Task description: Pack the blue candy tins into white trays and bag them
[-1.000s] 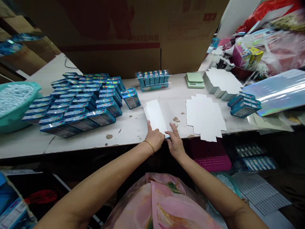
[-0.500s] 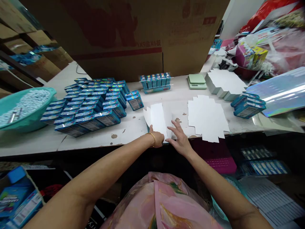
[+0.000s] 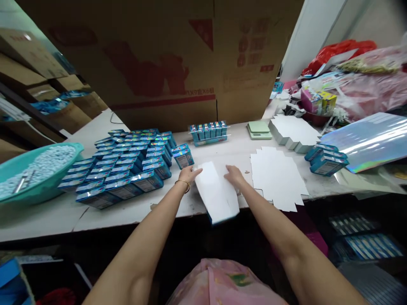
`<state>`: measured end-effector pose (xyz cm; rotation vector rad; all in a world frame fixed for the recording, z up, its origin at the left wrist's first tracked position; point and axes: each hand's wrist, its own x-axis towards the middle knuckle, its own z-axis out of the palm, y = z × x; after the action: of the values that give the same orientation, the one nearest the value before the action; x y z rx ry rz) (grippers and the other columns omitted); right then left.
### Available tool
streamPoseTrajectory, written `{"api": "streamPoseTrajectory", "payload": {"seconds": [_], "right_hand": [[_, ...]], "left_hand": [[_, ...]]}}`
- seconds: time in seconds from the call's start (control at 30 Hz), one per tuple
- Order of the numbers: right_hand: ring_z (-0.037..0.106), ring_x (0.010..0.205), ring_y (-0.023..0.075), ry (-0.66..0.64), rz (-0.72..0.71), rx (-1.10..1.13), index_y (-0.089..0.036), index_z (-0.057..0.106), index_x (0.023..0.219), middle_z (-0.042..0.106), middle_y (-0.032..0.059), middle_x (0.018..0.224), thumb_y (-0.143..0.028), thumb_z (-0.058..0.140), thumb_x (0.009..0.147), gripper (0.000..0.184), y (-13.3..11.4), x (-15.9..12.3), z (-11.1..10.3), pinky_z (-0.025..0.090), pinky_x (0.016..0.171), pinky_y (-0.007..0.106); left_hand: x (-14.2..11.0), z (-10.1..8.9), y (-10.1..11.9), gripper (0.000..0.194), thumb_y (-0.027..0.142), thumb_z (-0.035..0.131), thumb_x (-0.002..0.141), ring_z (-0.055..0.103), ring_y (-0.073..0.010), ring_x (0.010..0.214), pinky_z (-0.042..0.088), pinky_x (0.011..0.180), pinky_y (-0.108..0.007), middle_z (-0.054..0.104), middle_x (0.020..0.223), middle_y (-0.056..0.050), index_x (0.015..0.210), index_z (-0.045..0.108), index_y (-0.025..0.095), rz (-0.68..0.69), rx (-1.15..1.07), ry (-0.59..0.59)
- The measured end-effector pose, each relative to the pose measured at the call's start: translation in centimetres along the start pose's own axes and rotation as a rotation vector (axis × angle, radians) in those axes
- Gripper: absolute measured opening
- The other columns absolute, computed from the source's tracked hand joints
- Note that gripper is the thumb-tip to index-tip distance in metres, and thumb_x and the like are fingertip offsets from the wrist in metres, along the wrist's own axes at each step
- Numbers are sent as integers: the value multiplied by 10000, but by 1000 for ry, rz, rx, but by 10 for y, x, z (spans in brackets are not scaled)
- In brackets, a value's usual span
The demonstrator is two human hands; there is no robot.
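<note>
A partly folded cardboard box blank [image 3: 216,192], white on the inside with a blue edge beneath, lies in front of me and overhangs the table's front edge. My left hand [image 3: 187,174] is closed at its far left corner, the thumb laid toward the white face. At the far right side, my right hand [image 3: 234,175] is closed on the blank's edge, its fingertips partly hidden. Flat white blanks [image 3: 276,178] lie just right of my right hand. A single blue box [image 3: 183,156] stands right behind my left hand.
Rows of blue boxes [image 3: 124,163] and a teal basin [image 3: 38,169] of small pale pieces fill the left. Behind are a filled display tray [image 3: 209,132], a green scale [image 3: 259,130] and a large carton [image 3: 171,59]. Stacked blanks [image 3: 294,132] and blue boxes [image 3: 327,160] stand right.
Both hands have moved to the far side of the blank, the left one leftward. The blank's side flaps now lie differently and its near end sticks out past the table edge. The view has tilted up.
</note>
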<state>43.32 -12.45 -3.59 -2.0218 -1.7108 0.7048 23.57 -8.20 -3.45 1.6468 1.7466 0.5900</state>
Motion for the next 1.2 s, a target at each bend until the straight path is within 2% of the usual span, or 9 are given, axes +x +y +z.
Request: {"api": "streamPoseTrajectory", "payload": {"seconds": [0.1, 0.27, 0.4, 0.47, 0.7, 0.77, 0.83, 1.03, 1.2], "right_hand": [[550, 773, 177, 7, -20, 51, -170, 544, 858, 606, 35, 820, -92, 432, 626, 270, 5, -39, 17, 404, 655, 256], [523, 701, 150, -42, -6, 214, -182, 489, 903, 575, 11, 800, -154, 439, 628, 281, 9, -82, 31, 391, 604, 237], [540, 768, 148, -165, -21, 280, -184, 539, 948, 593, 22, 916, -201, 442, 690, 277, 0, -70, 27, 399, 641, 229], [544, 751, 142, -223, -17, 215, -185, 586, 878, 607, 14, 878, -177, 413, 715, 237, -5, -63, 25, 394, 637, 222], [525, 871, 169, -262, -388, -306, -200, 612, 919, 576, 63, 942, -64, 377, 751, 320, -20, -68, 29, 370, 700, 236], [538, 856, 194, -305, -464, -427, -180, 612, 925, 594, 87, 908, -74, 396, 752, 297, -25, -66, 31, 375, 683, 253], [551, 851, 196, -313, -486, -439, -181, 605, 951, 619, 81, 890, -78, 405, 749, 302, -29, -62, 33, 379, 689, 254], [549, 929, 180, -308, -427, -374, -217, 602, 992, 625, 41, 1005, -49, 414, 731, 363, -37, -60, 39, 386, 761, 254], [563, 906, 225, -380, -497, -478, -179, 627, 933, 587, 89, 1068, -34, 441, 696, 335, -56, -64, 38, 415, 709, 286]], "left_hand": [[-4, 8, -21, 360, 146, 609, 582, 548, -121, 566, 443, 528, -232, 578, 654, -15, 934, 573, 85, -27, -48, -59], [-26, 0, -37, 360, 20, 524, 531, 534, -100, 628, 446, 629, -211, 561, 641, 16, 860, 610, 137, 72, -47, -122], [-42, -9, -28, 332, 27, 451, 572, 513, -106, 634, 427, 661, -226, 577, 658, 6, 811, 630, 171, 342, 145, -197], [-47, -9, -27, 343, 28, 428, 591, 511, -105, 628, 421, 649, -224, 585, 680, -4, 834, 625, 168, 384, 214, -175], [-54, -4, -37, 395, 32, 447, 586, 539, -100, 633, 437, 642, -214, 594, 726, 6, 935, 571, 170, 178, 101, -120], [-58, -5, -36, 399, 44, 453, 605, 550, -112, 676, 440, 682, -227, 603, 745, -2, 966, 559, 179, 234, 90, -117], [-61, -8, -38, 389, 46, 462, 616, 556, -128, 738, 432, 735, -242, 612, 773, -10, 958, 568, 197, 287, 83, -105], [-60, -13, -65, 396, 87, 493, 635, 584, -122, 632, 464, 590, -227, 619, 711, -18, 1029, 534, 108, -49, -83, -99], [-66, -13, -59, 213, 160, 502, 667, 590, -154, 768, 441, 707, -244, 667, 805, -28, 818, 651, 181, 186, 71, -139]]}}
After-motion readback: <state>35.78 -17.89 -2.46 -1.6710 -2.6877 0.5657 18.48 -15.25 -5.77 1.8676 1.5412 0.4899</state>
